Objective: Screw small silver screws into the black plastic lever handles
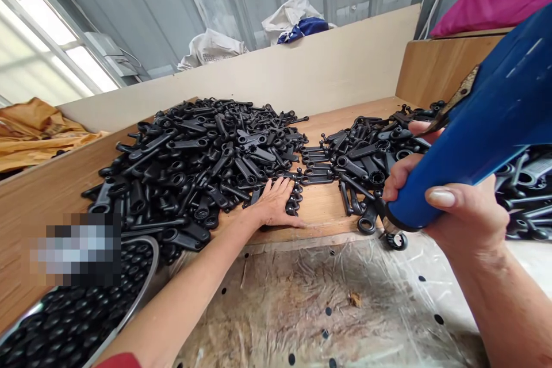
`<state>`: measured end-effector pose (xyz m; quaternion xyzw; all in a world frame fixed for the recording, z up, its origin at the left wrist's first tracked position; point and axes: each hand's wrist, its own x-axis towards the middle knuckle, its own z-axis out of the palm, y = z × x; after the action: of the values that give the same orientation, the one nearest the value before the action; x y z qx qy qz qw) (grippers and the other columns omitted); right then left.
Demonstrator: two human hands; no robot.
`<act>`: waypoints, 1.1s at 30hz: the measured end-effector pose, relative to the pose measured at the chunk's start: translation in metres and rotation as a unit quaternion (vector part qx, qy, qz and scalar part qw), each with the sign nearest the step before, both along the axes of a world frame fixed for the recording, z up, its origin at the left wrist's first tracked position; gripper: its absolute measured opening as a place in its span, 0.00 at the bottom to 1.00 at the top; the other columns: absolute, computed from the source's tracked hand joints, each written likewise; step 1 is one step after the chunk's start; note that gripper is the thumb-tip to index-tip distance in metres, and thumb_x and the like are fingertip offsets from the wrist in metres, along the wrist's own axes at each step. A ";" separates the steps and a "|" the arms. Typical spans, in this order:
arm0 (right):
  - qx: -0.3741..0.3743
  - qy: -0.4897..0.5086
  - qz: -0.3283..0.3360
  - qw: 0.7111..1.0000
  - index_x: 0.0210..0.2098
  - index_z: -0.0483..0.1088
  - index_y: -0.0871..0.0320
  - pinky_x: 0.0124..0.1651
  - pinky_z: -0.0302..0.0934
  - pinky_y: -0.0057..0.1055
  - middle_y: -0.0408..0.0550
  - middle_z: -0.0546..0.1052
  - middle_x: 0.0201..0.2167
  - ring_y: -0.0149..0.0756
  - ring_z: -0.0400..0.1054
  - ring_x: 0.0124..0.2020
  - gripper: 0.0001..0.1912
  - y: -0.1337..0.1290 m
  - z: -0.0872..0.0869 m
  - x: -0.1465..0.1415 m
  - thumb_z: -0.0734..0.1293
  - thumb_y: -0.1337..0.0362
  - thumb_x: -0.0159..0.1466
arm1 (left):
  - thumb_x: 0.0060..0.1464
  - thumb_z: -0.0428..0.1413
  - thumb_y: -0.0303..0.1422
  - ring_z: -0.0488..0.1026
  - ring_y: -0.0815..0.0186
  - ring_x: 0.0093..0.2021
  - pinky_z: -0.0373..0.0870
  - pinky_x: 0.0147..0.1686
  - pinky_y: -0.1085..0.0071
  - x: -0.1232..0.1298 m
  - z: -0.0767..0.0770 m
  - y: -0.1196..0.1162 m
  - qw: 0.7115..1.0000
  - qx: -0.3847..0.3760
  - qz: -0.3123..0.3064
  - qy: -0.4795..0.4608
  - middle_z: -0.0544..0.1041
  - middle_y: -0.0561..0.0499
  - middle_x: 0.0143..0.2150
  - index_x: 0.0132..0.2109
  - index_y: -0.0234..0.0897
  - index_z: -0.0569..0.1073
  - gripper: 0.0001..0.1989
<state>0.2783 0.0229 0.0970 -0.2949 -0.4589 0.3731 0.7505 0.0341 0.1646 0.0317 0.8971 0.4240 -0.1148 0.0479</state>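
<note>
My left hand (276, 204) lies palm down with its fingers spread over a short row of black lever-shaped parts (297, 198) at the wooden table's front edge. My right hand (466, 218) is wrapped around a thick blue cylindrical tool (478, 121), slanted with its narrow end down to the left. A worn metal lever (459, 95) runs along the tool's upper side. Close below the tool's tip is a black ring-ended part (395, 240); whether they touch, I cannot tell. More of these parts lie side by side between my hands.
A large heap of black parts (185, 155) covers the table's left, with another heap (371, 144) at right. A round container (153, 253) of small black pieces stands lower left. Plastic sheeting (276, 293) covers the near surface. A low board (345, 63) closes off the back.
</note>
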 end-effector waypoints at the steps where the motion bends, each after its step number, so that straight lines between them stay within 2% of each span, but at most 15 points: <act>1: -0.006 0.000 0.006 1.000 0.47 0.69 0.50 0.20 0.60 0.34 0.41 0.75 0.19 0.39 0.66 0.18 0.32 0.000 -0.001 0.000 0.73 0.64 0.40 | 0.43 0.54 0.62 0.33 0.46 0.69 0.31 0.64 0.49 0.000 -0.002 0.002 1.000 0.001 0.001 -0.001 0.39 0.30 0.70 0.67 0.23 0.40 0.59; 4: -0.011 -0.009 0.007 1.000 0.47 0.69 0.46 0.20 0.59 0.34 0.39 0.75 0.20 0.39 0.65 0.19 0.32 0.000 -0.003 -0.001 0.75 0.60 0.41 | 0.45 0.54 0.61 0.35 0.46 0.69 0.34 0.64 0.48 0.000 -0.006 0.001 1.000 0.000 0.008 -0.006 0.39 0.34 0.71 0.68 0.29 0.42 0.56; 6: -0.011 -0.016 0.004 1.000 0.48 0.69 0.47 0.20 0.60 0.34 0.40 0.75 0.20 0.39 0.65 0.19 0.34 0.000 -0.004 -0.002 0.76 0.59 0.41 | 0.45 0.54 0.61 0.36 0.46 0.69 0.36 0.64 0.48 -0.001 -0.006 -0.002 1.000 -0.004 0.014 -0.008 0.39 0.35 0.71 0.68 0.30 0.42 0.56; 11: 0.003 -0.009 0.012 1.000 0.49 0.68 0.50 0.19 0.61 0.32 0.43 0.75 0.20 0.39 0.67 0.19 0.37 0.001 -0.005 -0.002 0.78 0.55 0.40 | 0.45 0.53 0.62 0.32 0.46 0.69 0.33 0.64 0.49 0.000 -0.002 -0.025 0.999 -0.018 0.031 -0.007 0.37 0.30 0.70 0.67 0.21 0.39 0.59; 17: 0.013 -0.022 0.041 0.999 0.51 0.65 0.50 0.20 0.63 0.31 0.43 0.76 0.22 0.38 0.68 0.20 0.37 0.000 -0.013 -0.001 0.78 0.54 0.43 | 0.39 0.57 0.62 0.35 0.46 0.69 0.36 0.64 0.49 0.001 0.003 -0.058 0.998 -0.039 0.030 -0.032 0.40 0.29 0.70 0.67 0.21 0.42 0.62; 20: 0.007 -0.005 -0.003 1.000 0.52 0.64 0.52 0.20 0.64 0.32 0.43 0.75 0.21 0.38 0.68 0.19 0.38 0.005 -0.016 -0.011 0.77 0.56 0.43 | 0.39 0.56 0.62 0.34 0.47 0.69 0.35 0.64 0.48 -0.003 -0.001 -0.061 0.996 -0.047 0.033 -0.068 0.39 0.30 0.70 0.67 0.22 0.41 0.62; 24: -0.026 0.000 -0.082 0.996 0.53 0.62 0.53 0.20 0.64 0.32 0.42 0.75 0.20 0.38 0.68 0.19 0.38 0.028 -0.009 -0.040 0.74 0.59 0.43 | 0.37 0.52 0.67 0.33 0.47 0.68 0.34 0.64 0.48 -0.010 -0.016 -0.057 0.989 -0.063 0.022 -0.134 0.38 0.30 0.69 0.67 0.23 0.41 0.64; 27: -0.034 -0.035 -0.077 0.996 0.54 0.61 0.54 0.22 0.64 0.32 0.41 0.75 0.21 0.37 0.68 0.19 0.39 0.058 0.001 -0.070 0.74 0.60 0.43 | 0.35 0.54 0.67 0.34 0.45 0.68 0.33 0.63 0.46 -0.011 -0.029 -0.055 0.980 -0.060 0.020 -0.191 0.39 0.29 0.69 0.67 0.24 0.42 0.65; 30: -0.016 -0.045 -0.068 0.997 0.54 0.62 0.55 0.24 0.63 0.33 0.39 0.74 0.22 0.36 0.67 0.20 0.38 0.090 0.005 -0.096 0.74 0.61 0.44 | 0.32 0.58 0.64 0.35 0.43 0.68 0.37 0.63 0.44 -0.011 -0.037 -0.055 0.972 -0.041 0.024 -0.228 0.40 0.30 0.69 0.67 0.27 0.44 0.65; 31: -0.006 -0.044 -0.073 0.996 0.54 0.62 0.54 0.24 0.62 0.33 0.39 0.74 0.22 0.36 0.67 0.20 0.38 0.099 0.003 -0.103 0.74 0.61 0.45 | 0.33 0.58 0.62 0.36 0.43 0.68 0.39 0.63 0.43 -0.010 -0.038 -0.055 0.973 -0.035 0.026 -0.227 0.41 0.31 0.69 0.67 0.28 0.45 0.63; 33: 0.008 -0.047 -0.086 0.995 0.53 0.62 0.55 0.25 0.62 0.33 0.38 0.74 0.22 0.35 0.66 0.21 0.37 0.112 -0.003 -0.112 0.74 0.61 0.45 | 0.42 0.56 0.58 0.40 0.44 0.68 0.45 0.62 0.42 -0.009 -0.037 -0.054 0.977 -0.030 0.025 -0.211 0.44 0.33 0.69 0.67 0.29 0.48 0.54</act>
<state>0.1667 0.1352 0.0939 -0.3440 -0.4694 0.2893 0.7600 0.0254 0.1111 -0.0056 0.8884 0.4228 0.0655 0.1663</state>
